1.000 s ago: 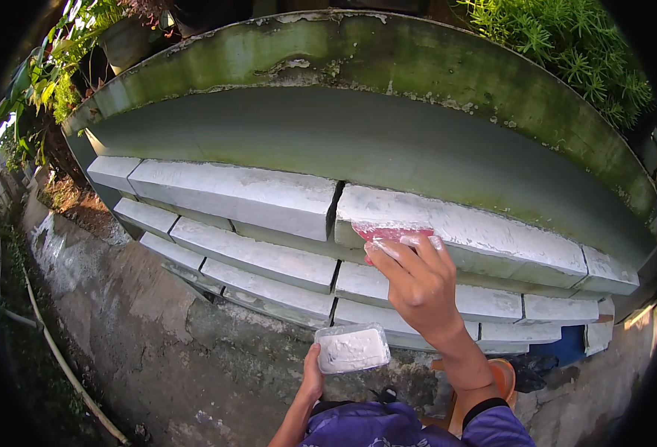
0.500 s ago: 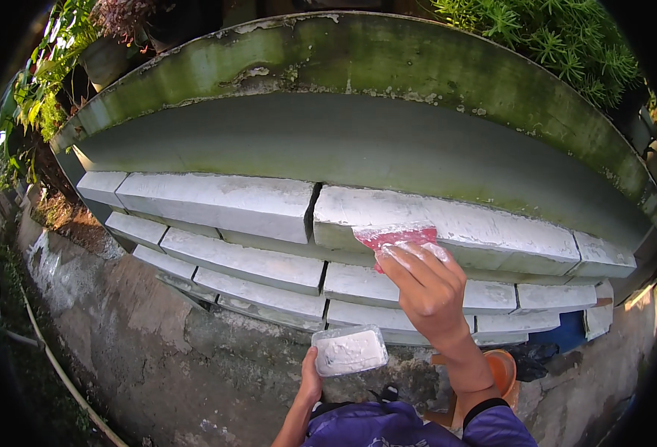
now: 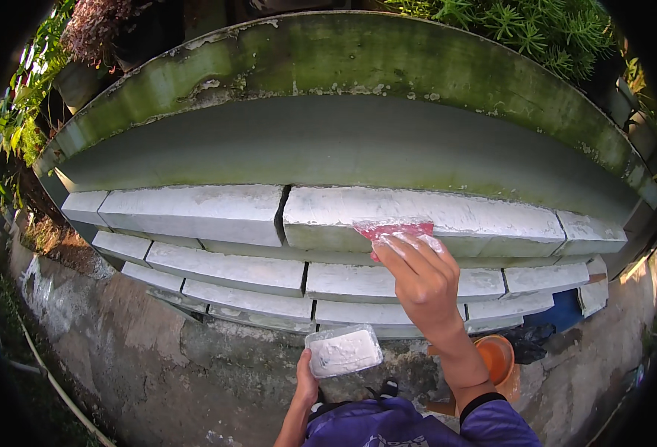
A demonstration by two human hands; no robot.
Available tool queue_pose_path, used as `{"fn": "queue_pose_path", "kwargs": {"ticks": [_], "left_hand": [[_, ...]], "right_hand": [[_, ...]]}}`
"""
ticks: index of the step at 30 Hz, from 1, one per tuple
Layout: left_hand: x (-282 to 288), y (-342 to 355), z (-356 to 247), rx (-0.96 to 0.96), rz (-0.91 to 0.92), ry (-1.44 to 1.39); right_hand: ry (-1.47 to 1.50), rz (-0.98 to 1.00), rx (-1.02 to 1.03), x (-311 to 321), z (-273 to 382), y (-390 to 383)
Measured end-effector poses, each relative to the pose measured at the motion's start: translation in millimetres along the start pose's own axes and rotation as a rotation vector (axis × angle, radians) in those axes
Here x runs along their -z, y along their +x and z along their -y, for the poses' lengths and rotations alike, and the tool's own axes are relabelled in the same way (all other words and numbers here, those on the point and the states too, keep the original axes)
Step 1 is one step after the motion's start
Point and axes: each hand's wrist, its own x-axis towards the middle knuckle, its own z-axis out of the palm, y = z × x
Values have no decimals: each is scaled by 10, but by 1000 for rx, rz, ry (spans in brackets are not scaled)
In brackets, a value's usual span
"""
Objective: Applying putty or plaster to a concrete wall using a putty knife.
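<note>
My right hand [image 3: 423, 281], its fingers smeared white, grips a red putty scraper [image 3: 397, 231]. The scraper's wide edge, coated with white paste, rests along the front edge of a long white-topped block [image 3: 447, 208] in the top row. My left hand [image 3: 307, 378] holds a clear rectangular plastic tub [image 3: 345, 352] of white paste by its left side, low in front of me. White smears cover much of the block's top, while its front face looks greenish grey.
Beyond the blocks stands a curved, moss-stained wall [image 3: 328, 59] with plants [image 3: 529, 30] above it. Lower rows of white blocks [image 3: 228, 270] step down toward me. An orange bucket [image 3: 496, 356] and a black plastic bag [image 3: 531, 339] are at the right; a hose [image 3: 60, 391] lies left.
The view has shifted, so the blocks appear farther left. My right hand has slid the scraper a little to the right along the block's edge. The left hand still holds the tub.
</note>
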Motion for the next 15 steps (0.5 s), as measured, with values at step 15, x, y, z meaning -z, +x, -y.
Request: {"fn": "queue_pose_path", "kwargs": {"ticks": [15], "left_hand": [[-210, -62, -68, 26, 24, -22]], "right_hand": [[-62, -63, -67, 238, -203, -351]]}}
